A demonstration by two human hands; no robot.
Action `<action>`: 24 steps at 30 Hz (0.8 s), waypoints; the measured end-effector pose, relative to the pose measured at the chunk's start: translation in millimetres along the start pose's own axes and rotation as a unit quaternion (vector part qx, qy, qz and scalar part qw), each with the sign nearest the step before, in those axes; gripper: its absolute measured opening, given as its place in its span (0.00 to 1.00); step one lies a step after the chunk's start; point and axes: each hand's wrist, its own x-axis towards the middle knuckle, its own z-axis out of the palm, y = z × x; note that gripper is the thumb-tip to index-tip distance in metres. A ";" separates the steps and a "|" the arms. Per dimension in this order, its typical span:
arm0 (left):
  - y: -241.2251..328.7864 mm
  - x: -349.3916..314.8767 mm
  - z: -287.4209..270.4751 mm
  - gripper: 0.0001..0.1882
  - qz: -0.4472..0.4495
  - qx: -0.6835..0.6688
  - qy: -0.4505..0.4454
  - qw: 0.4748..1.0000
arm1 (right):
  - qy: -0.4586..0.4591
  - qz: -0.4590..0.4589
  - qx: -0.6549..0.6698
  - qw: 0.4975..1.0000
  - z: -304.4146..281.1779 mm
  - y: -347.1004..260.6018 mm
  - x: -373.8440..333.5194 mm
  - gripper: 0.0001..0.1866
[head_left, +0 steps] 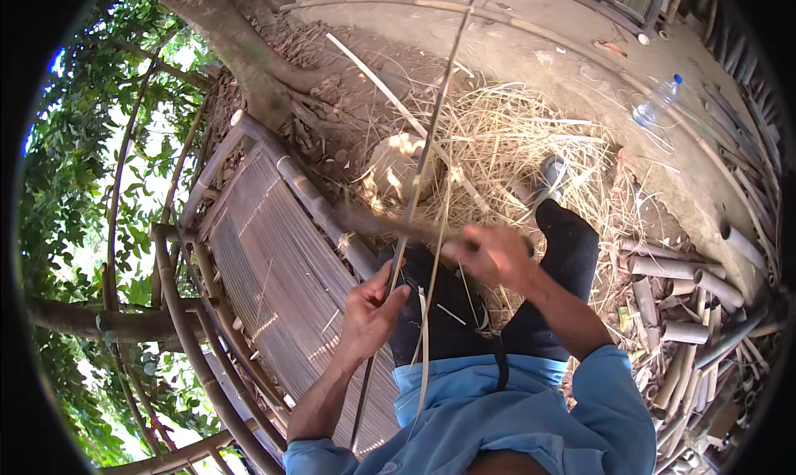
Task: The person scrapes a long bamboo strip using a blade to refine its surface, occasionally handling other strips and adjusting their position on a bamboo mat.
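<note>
My left hand [369,313] is closed around a long, narrow bamboo strip [429,139], thumb along it. The strip slants from the upper middle down past my left forearm. In my right hand [500,258] is the handle of a large knife [383,224]. Its dark blade, smeared by motion, points left and crosses the strip just above my left hand. A thin pale sliver [425,334] hangs beside the strip, over my dark trousers and blue shirt. Whether the blade touches the strip, I cannot tell.
A slatted bamboo bench [282,259] lies to my left. Ahead, pale shavings [514,135] are heaped on the ground near a tree trunk [240,44]. Cut bamboo pieces [684,332] are piled at right. A clear plastic bottle [657,102] lies at far right.
</note>
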 end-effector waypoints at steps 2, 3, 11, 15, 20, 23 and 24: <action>-9.3 4.0 4.5 0.19 0.000 -0.017 -0.001 1.000 | 0.015 -0.055 -0.016 0.998 7.6 -10.7 -9.8 0.25; -12.9 4.7 5.3 0.18 -0.001 -0.024 0.000 1.000 | 0.008 -0.063 -0.031 0.998 4.9 -13.2 -12.4 0.25; -16.4 -15.2 5.7 0.17 0.043 0.001 0.034 0.998 | 0.046 -0.040 -0.038 0.997 -16.7 -4.9 -0.9 0.32; -20.4 -22.1 4.7 0.17 0.020 0.020 0.043 0.999 | 0.026 0.037 -0.055 0.997 -29.3 -13.2 11.2 0.31; -33.2 -34.6 -1.6 0.17 0.037 0.085 0.065 0.994 | -0.031 0.067 -0.132 0.988 -14.8 9.3 18.1 0.38; -27.0 -29.6 0.9 0.18 0.031 0.084 0.043 0.995 | -0.003 -0.023 -0.087 0.996 -16.8 -1.9 3.2 0.38; -36.4 -30.4 1.6 0.18 0.042 0.078 0.059 0.994 | -0.011 -0.086 -0.097 0.992 -16.0 -0.1 -4.1 0.38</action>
